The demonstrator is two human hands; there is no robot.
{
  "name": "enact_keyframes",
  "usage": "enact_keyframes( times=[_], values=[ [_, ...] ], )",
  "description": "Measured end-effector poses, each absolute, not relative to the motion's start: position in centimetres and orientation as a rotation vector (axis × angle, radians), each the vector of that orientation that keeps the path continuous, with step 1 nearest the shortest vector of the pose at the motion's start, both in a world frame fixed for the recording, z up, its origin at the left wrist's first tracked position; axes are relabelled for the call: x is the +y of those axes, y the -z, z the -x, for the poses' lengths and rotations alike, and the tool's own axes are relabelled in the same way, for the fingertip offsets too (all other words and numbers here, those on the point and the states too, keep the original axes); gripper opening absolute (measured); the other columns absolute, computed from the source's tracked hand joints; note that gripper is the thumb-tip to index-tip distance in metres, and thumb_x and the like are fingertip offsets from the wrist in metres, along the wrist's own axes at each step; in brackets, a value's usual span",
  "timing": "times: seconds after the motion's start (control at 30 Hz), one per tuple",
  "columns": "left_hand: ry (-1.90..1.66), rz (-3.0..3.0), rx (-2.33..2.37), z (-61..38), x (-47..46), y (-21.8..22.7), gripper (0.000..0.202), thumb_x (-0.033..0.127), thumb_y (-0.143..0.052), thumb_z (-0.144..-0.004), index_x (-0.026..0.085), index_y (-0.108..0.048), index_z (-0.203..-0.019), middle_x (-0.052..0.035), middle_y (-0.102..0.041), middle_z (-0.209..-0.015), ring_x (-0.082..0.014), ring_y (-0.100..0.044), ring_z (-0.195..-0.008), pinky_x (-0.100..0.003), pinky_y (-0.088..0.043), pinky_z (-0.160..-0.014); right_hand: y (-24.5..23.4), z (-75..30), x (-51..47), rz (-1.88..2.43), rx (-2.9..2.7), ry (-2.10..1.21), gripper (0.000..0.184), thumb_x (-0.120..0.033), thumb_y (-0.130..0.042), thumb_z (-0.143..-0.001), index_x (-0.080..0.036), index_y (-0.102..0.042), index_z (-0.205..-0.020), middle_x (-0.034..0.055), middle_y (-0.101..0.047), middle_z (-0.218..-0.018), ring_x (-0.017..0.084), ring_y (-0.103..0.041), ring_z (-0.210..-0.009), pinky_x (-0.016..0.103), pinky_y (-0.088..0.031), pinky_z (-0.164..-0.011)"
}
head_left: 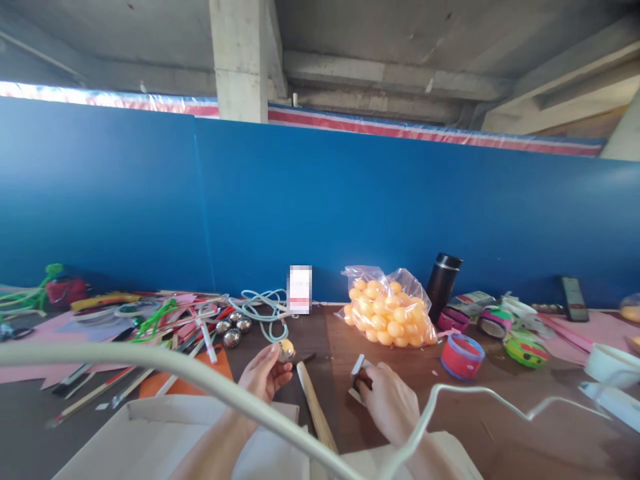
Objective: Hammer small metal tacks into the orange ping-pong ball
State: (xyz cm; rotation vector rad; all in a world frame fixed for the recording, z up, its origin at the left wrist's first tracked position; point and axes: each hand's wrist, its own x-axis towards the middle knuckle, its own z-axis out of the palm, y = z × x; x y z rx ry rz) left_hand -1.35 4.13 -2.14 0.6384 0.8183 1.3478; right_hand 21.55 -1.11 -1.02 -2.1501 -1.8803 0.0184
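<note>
My left hand (261, 375) is closed around a shiny silver ball (285, 351) with an orange patch on top, gripped between thumb and fingers. To the right, low over the brown table, my right hand (393, 403) has its fingers pinched together on a small white strip (358, 364). Something dark shows at those fingertips, too small to name. Between the hands lies a wooden handle (316, 407) with a dark end. Several silver balls (233, 337) rest left of my left hand. Behind, a clear plastic bag (390, 317) is full of orange balls.
A white tube (165, 363) arcs across the foreground over my forearms. Cardboard (150, 433) lies below them. Tools and brushes crowd the left. A black bottle (443, 283), tape rolls (463, 355) and a phone (575, 299) stand right. A blue partition (320, 207) closes the back.
</note>
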Motion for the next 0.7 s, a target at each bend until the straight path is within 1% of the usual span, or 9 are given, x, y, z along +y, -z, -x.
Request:
enact_keyframes(
  times=[0.13, 0.2, 0.37, 0.5, 0.63, 0.7],
  values=[
    [-1.337, -0.639, 0.840, 1.3, 4.2, 2.3, 0.013, 0.017, -0.058, -0.077, 0.011, -0.060, -0.088, -0.0068, -0.066, -0.070, -0.0120, -0.062, -0.055, -0.023, -0.053, -0.050, 0.3, -21.3, -0.5, 2.184, -1.904, -0.014, 0.015, -0.019, -0.049, -0.075, -0.023, -0.061, -0.082, 0.0042, -0.063, -0.081, 0.021, -0.062, -0.077, 0.027, -0.036, -0.059],
    [-1.342, -0.642, 0.840, 1.3, 4.3, 2.3, 0.013, 0.017, -0.060, -0.076, 0.012, -0.061, -0.088, -0.0070, -0.067, -0.070, -0.0123, -0.062, -0.055, -0.023, -0.053, -0.050, 0.2, -21.3, -0.1, 2.193, -1.919, -0.014, 0.015, -0.018, -0.049, -0.074, -0.023, -0.062, -0.080, 0.0049, -0.064, -0.081, 0.022, -0.063, -0.077, 0.028, -0.037, -0.058],
    [-1.321, -0.658, 0.818, 1.3, 4.2, 2.3, 0.016, 0.020, -0.064, -0.073, 0.013, -0.062, -0.087, -0.0041, -0.064, -0.067, -0.0124, -0.061, -0.055, -0.023, -0.052, -0.049, 0.6, -21.4, 0.1, 2.168, -1.954, 0.005, 0.017, -0.018, -0.045, -0.076, -0.023, -0.061, -0.083, 0.0049, -0.065, -0.083, 0.023, -0.064, -0.077, 0.029, -0.038, -0.058],
    [-1.312, -0.682, 0.782, 1.2, 4.2, 2.4, 0.020, 0.023, -0.067, -0.070, 0.013, -0.063, -0.088, -0.0036, -0.064, -0.069, -0.0115, -0.060, -0.055, -0.022, -0.052, -0.050, 0.8, -21.5, -0.1, 2.139, -1.973, -0.014, 0.017, -0.019, -0.044, -0.078, -0.023, -0.058, -0.087, 0.0045, -0.064, -0.087, 0.022, -0.064, -0.078, 0.027, -0.037, -0.057],
    [-1.305, -0.698, 0.794, 1.2, 4.0, 2.3, 0.026, 0.026, -0.068, -0.069, 0.014, -0.063, -0.093, -0.0034, -0.063, -0.069, -0.0112, -0.060, -0.056, -0.022, -0.052, -0.051, 0.9, -21.9, -0.3, 2.115, -1.934, -0.044, 0.017, -0.017, -0.041, -0.079, -0.023, -0.057, -0.085, 0.0052, -0.064, -0.087, 0.021, -0.064, -0.076, 0.028, -0.038, -0.058],
    [-1.294, -0.699, 0.794, 1.1, 3.7, 2.1, 0.029, 0.026, -0.068, -0.069, 0.015, -0.063, -0.095, -0.0030, -0.063, -0.068, -0.0117, -0.060, -0.057, -0.022, -0.052, -0.052, 0.9, -22.3, -0.4, 2.074, -1.893, -0.067, 0.015, -0.019, -0.040, -0.080, -0.022, -0.055, -0.081, 0.0046, -0.062, -0.086, 0.020, -0.064, -0.074, 0.028, -0.038, -0.057]
  ],
)
